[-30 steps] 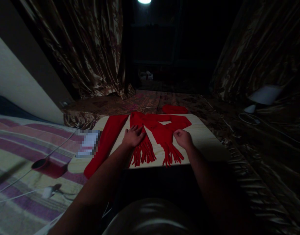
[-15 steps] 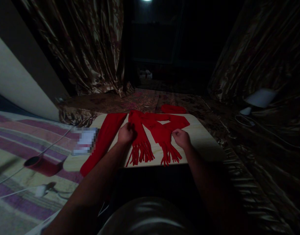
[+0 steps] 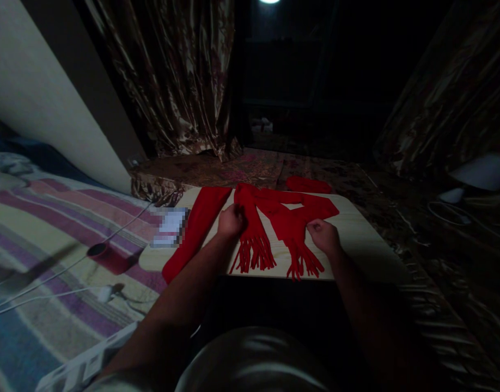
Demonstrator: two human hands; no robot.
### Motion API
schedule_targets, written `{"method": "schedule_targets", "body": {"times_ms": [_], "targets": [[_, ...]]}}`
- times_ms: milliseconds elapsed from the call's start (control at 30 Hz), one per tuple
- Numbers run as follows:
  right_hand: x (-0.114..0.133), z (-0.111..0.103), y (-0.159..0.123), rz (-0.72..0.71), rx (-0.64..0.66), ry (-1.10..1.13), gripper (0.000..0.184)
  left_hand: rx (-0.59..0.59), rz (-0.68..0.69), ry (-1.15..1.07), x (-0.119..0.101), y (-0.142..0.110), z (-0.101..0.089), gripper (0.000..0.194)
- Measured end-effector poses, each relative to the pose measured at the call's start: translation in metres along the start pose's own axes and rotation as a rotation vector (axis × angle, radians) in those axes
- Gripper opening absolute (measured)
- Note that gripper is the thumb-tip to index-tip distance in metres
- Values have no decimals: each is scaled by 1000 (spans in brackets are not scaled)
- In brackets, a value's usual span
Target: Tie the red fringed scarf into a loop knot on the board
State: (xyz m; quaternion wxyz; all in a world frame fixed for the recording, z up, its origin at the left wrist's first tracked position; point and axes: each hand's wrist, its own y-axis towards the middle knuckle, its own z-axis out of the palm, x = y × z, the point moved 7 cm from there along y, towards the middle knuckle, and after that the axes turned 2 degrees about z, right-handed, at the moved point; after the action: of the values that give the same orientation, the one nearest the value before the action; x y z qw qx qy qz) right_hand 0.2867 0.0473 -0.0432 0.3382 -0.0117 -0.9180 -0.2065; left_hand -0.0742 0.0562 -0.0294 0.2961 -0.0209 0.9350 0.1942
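Observation:
A red scarf (image 3: 288, 224) with fringed ends lies bent across a pale wooden low table (image 3: 356, 234). My left hand (image 3: 230, 220) is closed at the left edge of one scarf end, its fingertips partly hidden against the cloth. At the right edge of the other end, just above the fringe, my right hand (image 3: 324, 235) pinches the scarf between thumb and fingers. Left of my left forearm, a long strip of red fabric (image 3: 199, 228) slants over the table and past its near edge.
A red bundle (image 3: 308, 184) lies at the table's far edge. A blurred white packet (image 3: 169, 227) is on the left side. Beside the table, a striped bed holds a dark red cup-like object (image 3: 109, 258), cables and a white power strip (image 3: 90, 354). A white lamp (image 3: 482, 171) stands right.
The camera view has turned left, so everything sits farther right in the picture. Both hands stay at about the same spots on the scarf.

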Motion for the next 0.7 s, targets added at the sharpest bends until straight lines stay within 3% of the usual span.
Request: {"method": "schedule_targets", "body": {"times_ms": [700], "targets": [[4,-1,-3,-21,5,-25,20,4,19,17,2,2,1,30]]}}
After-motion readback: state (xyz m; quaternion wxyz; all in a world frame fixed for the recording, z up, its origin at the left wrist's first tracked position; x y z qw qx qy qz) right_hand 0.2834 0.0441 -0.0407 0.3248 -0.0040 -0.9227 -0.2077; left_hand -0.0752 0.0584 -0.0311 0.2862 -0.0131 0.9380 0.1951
